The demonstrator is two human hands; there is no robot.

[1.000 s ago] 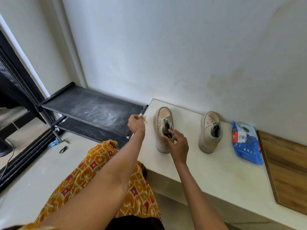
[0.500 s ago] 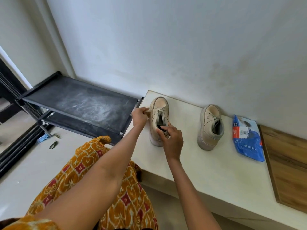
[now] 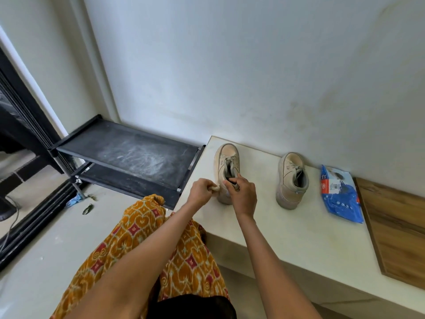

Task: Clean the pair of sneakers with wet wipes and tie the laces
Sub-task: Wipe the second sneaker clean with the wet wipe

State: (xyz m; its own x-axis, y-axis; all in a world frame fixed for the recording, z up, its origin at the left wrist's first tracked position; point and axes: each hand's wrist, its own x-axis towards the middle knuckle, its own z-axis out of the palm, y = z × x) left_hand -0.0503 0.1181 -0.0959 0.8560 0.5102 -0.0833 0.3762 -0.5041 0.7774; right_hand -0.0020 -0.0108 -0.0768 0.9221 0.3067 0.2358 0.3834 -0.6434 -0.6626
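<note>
Two beige sneakers stand on a pale stone bench [image 3: 287,240], toes toward the wall. My right hand [image 3: 242,194] grips the heel collar of the left sneaker [image 3: 226,157]. My left hand [image 3: 201,192] holds a crumpled wet wipe [image 3: 215,188] pressed against that shoe's outer side near the heel. The right sneaker [image 3: 291,178] stands apart, untouched, with its laces loose. A blue wet-wipes pack [image 3: 340,196] lies on the bench to the right of it.
A black two-tier shoe rack [image 3: 128,155] stands left of the bench against the wall. A wooden panel [image 3: 400,226] covers the bench's right end. My orange patterned garment [image 3: 142,245] fills the space below my arms. Small litter lies on the floor at left.
My left hand came down from beside the toe end to the shoe's side near the heel, with the wipe in it. My right hand stayed on the heel collar.
</note>
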